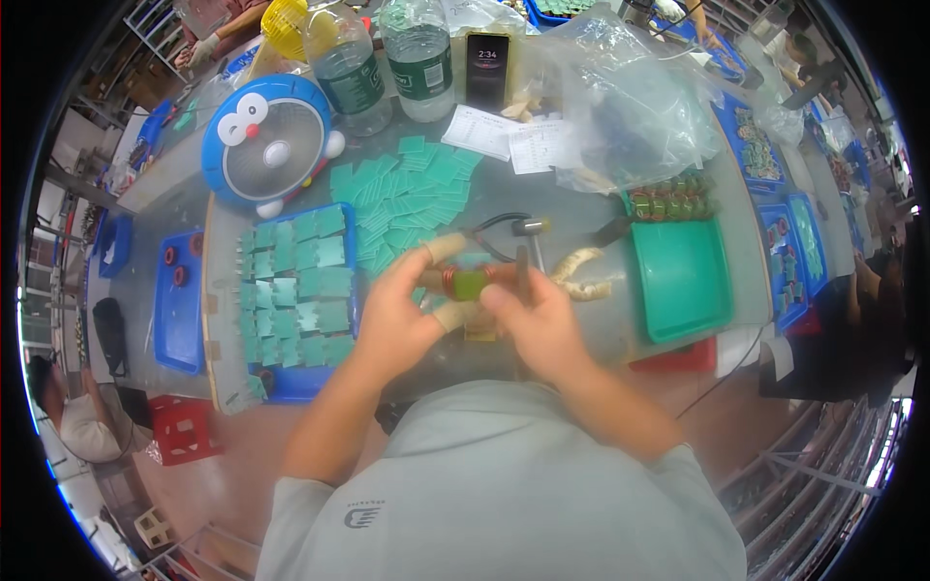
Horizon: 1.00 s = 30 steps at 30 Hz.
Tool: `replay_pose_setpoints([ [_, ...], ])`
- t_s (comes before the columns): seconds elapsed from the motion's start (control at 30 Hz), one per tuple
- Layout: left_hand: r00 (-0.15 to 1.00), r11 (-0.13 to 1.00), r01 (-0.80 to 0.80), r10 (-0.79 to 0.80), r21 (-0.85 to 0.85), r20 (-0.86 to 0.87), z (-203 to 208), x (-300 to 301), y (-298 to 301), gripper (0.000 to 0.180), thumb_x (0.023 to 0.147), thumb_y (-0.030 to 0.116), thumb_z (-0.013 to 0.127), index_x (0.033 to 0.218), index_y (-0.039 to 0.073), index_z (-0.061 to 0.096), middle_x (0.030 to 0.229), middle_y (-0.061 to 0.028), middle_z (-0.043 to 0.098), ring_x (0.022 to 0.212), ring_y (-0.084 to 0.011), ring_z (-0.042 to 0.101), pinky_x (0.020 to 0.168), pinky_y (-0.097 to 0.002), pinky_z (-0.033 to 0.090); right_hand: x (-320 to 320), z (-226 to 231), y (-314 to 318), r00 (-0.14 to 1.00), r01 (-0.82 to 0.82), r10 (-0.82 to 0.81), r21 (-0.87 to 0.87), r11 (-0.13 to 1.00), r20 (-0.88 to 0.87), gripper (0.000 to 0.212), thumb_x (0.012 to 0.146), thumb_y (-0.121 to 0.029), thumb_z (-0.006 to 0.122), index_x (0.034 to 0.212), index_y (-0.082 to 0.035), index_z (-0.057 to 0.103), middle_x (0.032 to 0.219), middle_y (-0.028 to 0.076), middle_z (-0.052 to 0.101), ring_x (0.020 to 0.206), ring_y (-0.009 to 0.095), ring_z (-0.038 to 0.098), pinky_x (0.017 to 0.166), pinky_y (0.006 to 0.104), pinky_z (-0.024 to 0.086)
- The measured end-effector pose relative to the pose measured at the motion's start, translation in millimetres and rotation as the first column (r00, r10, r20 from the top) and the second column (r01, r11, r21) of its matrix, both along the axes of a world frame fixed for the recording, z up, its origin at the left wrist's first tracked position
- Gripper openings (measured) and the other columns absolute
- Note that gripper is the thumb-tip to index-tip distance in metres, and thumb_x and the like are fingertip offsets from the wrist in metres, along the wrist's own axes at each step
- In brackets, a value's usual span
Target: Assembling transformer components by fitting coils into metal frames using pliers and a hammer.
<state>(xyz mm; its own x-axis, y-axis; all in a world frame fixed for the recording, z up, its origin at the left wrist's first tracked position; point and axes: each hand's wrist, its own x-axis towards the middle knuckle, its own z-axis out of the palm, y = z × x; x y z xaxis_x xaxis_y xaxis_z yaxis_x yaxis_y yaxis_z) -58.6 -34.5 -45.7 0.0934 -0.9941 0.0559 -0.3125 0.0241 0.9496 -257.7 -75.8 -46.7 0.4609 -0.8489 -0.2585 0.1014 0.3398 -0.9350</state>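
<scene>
A copper-wound coil (468, 282) with a yellow-green middle is held in front of me, over the near part of the table. My left hand (395, 308) grips it between thumb and index finger, both wearing pale finger cots. From the other side, my right hand (541, 324) has its thumb tip against the coil. A slim, brown, bar-like tool (523, 274) stands upright in the right hand's fingers; blur hides its kind. Just beyond that hand lie a curved, cream-coloured pair of handles (579, 275) and a metal-headed tool (530, 227) near a black cable.
Green sheet pieces fill a blue tray (351, 232) at left; loose green sheets (417, 194) lie beyond. A green tray (683, 281) sits right, below finished-looking coils (675, 198). A fan (276, 145), bottles (417, 63), phone (486, 70) and plastic bag (630, 107) line the back.
</scene>
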Motion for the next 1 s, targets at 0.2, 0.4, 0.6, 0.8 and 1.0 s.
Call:
replay_pose_setpoints([
  [0.2,0.967,0.988,0.132,-0.112,-0.075,0.231,-5,-3,4,0.055,0.08,0.025,0.088,0.13,0.01,0.07,0.108,-0.0123,0.065,0.101,-0.0281,0.063,0.091,-0.0393,0.051,-19,-25,7,0.998,-0.036,0.037,0.024,0.999,-0.047,0.044,0.098,-0.024,0.077,0.131,0.003,0.063,0.112,0.007,0.072,0.101,0.012,0.067,0.088,0.0303,0.056],
  [0.4,0.943,0.984,0.166,-0.139,-0.065,0.303,-70,-5,21,0.051,0.082,0.031,0.089,0.126,0.01,0.072,0.118,-0.0122,0.06,0.112,-0.0295,0.057,0.097,-0.0399,0.047,-42,-45,18,0.932,-0.141,-0.043,-0.472,0.87,-0.359,0.054,0.089,-0.024,0.085,0.134,-0.003,0.062,0.109,0.009,0.062,0.094,0.021,0.063,0.079,0.0309,0.052],
  [0.6,0.928,0.977,0.212,-0.191,-0.03,0.32,-98,-4,21,0.065,0.078,0.04,0.091,0.131,0.012,0.068,0.128,-0.0139,0.059,0.123,-0.0334,0.052,0.106,-0.0446,0.042,-49,-52,26,0.882,-0.155,-0.103,-0.49,0.858,-0.459,0.037,0.096,-0.015,0.075,0.129,-0.002,0.063,0.108,0.014,0.066,0.098,0.025,0.069,0.081,0.0336,0.055],
  [0.8,0.933,0.98,0.199,-0.188,-0.006,0.308,-97,-4,17,0.089,0.069,0.049,0.094,0.142,0.011,0.058,0.133,-0.0154,0.058,0.124,-0.0372,0.051,0.109,-0.0472,0.038,-54,-40,28,0.794,-0.159,-0.128,-0.406,0.9,-0.595,0.032,0.097,-0.012,0.072,0.125,0.0,0.063,0.109,0.017,0.069,0.102,0.03,0.072,0.083,0.0369,0.057],
  [1.0,0.912,0.968,0.236,-0.192,-0.08,0.363,-100,-7,10,0.073,0.072,0.043,0.091,0.134,0.014,0.066,0.117,-0.01,0.059,0.111,-0.0331,0.053,0.097,-0.0458,0.038,-34,-38,17,0.796,-0.316,-0.162,-0.627,0.712,-0.584,0.045,0.091,-0.016,0.079,0.13,-0.001,0.063,0.119,0.017,0.067,0.101,0.034,0.07,0.082,0.0386,0.058],
])
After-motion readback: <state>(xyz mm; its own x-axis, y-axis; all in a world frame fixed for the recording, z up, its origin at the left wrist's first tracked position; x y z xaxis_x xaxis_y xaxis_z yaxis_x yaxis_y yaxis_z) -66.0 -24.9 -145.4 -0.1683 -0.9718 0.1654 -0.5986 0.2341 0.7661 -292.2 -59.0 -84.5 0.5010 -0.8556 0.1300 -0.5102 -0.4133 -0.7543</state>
